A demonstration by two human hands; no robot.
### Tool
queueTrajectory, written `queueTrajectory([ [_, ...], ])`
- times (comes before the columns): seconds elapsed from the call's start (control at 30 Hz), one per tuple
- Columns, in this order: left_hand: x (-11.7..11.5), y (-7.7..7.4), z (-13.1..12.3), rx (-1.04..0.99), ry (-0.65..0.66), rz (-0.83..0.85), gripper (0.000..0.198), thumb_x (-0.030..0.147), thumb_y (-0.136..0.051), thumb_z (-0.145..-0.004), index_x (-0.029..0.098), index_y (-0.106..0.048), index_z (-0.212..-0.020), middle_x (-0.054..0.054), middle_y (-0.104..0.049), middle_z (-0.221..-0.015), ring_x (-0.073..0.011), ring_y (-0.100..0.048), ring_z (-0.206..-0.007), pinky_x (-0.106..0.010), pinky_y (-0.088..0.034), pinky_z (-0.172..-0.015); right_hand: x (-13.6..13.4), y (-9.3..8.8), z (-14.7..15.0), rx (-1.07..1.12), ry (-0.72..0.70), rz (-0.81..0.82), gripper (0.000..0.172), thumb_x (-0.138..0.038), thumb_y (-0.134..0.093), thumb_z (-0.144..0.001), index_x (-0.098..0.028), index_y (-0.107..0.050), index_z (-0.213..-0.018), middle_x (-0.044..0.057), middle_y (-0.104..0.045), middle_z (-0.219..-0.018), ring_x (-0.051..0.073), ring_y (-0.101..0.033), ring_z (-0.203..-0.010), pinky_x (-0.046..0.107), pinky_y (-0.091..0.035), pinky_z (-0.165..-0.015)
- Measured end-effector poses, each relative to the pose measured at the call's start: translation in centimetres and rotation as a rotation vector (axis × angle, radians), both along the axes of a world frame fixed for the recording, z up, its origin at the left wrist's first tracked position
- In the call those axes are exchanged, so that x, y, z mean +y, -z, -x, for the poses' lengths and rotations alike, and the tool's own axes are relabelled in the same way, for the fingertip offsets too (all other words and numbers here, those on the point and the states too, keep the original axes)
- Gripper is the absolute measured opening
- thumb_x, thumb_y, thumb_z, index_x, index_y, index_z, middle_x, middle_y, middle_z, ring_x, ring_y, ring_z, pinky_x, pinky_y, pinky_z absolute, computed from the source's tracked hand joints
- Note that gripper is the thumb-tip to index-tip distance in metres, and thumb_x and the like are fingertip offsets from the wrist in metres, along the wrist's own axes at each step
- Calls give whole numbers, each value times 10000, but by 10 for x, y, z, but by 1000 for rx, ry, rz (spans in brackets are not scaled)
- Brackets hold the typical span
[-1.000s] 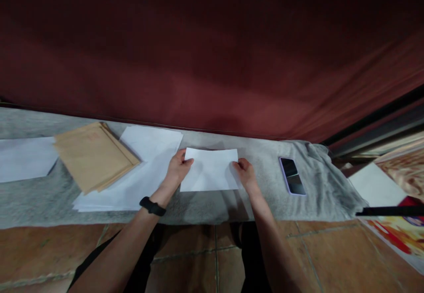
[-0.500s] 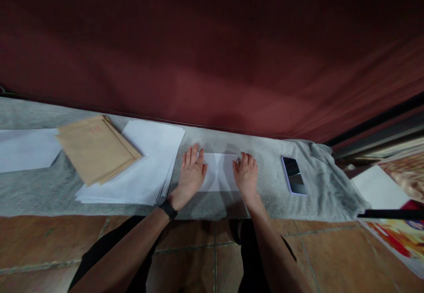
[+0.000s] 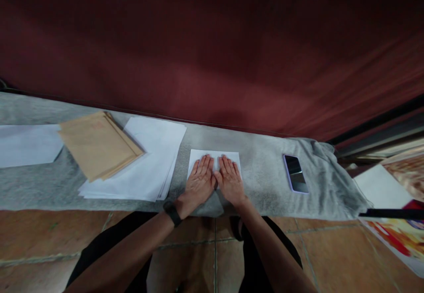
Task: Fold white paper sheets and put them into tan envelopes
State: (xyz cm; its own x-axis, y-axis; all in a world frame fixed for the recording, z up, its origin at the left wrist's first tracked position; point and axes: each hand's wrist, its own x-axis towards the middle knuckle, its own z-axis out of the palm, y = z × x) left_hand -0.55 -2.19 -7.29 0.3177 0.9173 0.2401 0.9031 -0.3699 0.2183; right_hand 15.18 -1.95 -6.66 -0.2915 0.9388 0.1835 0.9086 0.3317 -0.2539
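A small white sheet of paper (image 3: 214,153), seemingly folded, lies on the grey cloth in front of me. My left hand (image 3: 201,177) rests flat on its left half, fingers stretched out and pointing away from me. On the right half lies my right hand (image 3: 229,179), also flat with fingers extended. The thumbs nearly meet near the middle of the paper. Most of the sheet is hidden under both hands; its far edge and side strips show. Neither hand grips anything.
Left of my hands is a stack of white paper (image 3: 159,152) with brown envelopes (image 3: 96,145) on top. Another white sheet (image 3: 28,145) lies far left. A phone (image 3: 296,174) sits to the right on the grey cloth (image 3: 265,165). A dark red surface (image 3: 212,90) rises behind.
Both hands have moved inward from the paper's two side edges to its middle and now lie flat on it. The stack, envelopes and phone stay in place.
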Motion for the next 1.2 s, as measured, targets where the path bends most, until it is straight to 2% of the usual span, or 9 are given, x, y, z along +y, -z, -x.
queueTrajectory([
  [0.17,3,-5,12,34,-51,-9,621,341,-335,-1040,10,-373,-1565,-224,-352,-1648,-295,-264,-1573,-488,-282,-1277,2,9,-9,-58,44,-76,601,-428,-332,-1106,-93,-354,-1605,163,-351,-1661,281,-336,-1542,487,-244,-1267],
  [0.4,7,-6,25,68,-108,2,693,457,-352,-1044,0,-366,-1564,-230,-350,-1648,-311,-287,-1564,-482,-252,-1285,5,16,-24,-77,125,-125,637,-466,-311,-1103,-70,-356,-1600,196,-375,-1645,317,-362,-1522,513,-273,-1241],
  [0.57,8,-10,31,74,-136,-21,681,422,-331,-1055,-48,-362,-1548,-273,-345,-1637,-355,-298,-1555,-527,-249,-1279,4,17,-31,-84,176,-135,657,-465,-278,-1107,-16,-377,-1577,217,-390,-1632,337,-387,-1502,514,-276,-1236],
  [0.63,4,-13,28,56,-71,-39,663,408,-336,-1057,-34,-363,-1551,-266,-348,-1640,-344,-273,-1567,-526,-249,-1280,4,15,-30,-76,198,-123,654,-455,-265,-1109,-9,-384,-1571,228,-394,-1627,342,-385,-1503,529,-276,-1233],
  [0.73,-9,-14,20,32,161,-9,649,434,-407,-1043,47,-376,-1563,-201,-365,-1655,-299,-270,-1574,-485,-272,-1281,4,11,-26,-37,202,-106,638,-442,-252,-1110,-37,-358,-1591,219,-386,-1634,325,-358,-1524,536,-264,-1241],
  [0.83,-20,-13,13,34,342,57,630,426,-465,-1024,102,-390,-1560,-165,-416,-1638,-278,-321,-1556,-490,-265,-1283,3,5,-18,15,127,-65,614,-431,-232,-1112,-100,-313,-1622,170,-348,-1664,285,-310,-1556,515,-255,-1258],
  [1.0,-18,-19,18,76,405,131,545,297,-509,-988,77,-477,-1485,-198,-506,-1567,-279,-427,-1499,-480,-314,-1258,-2,1,-10,33,27,13,627,-447,-212,-1115,-75,-362,-1597,163,-355,-1662,256,-289,-1568,483,-248,-1276],
  [1.2,-10,-34,36,114,465,147,491,120,-460,-956,115,-531,-1442,-167,-559,-1530,-231,-517,-1435,-423,-369,-1225,-2,1,-9,38,38,21,624,-438,-207,-1114,-67,-391,-1581,170,-380,-1647,261,-308,-1561,496,-260,-1273],
])
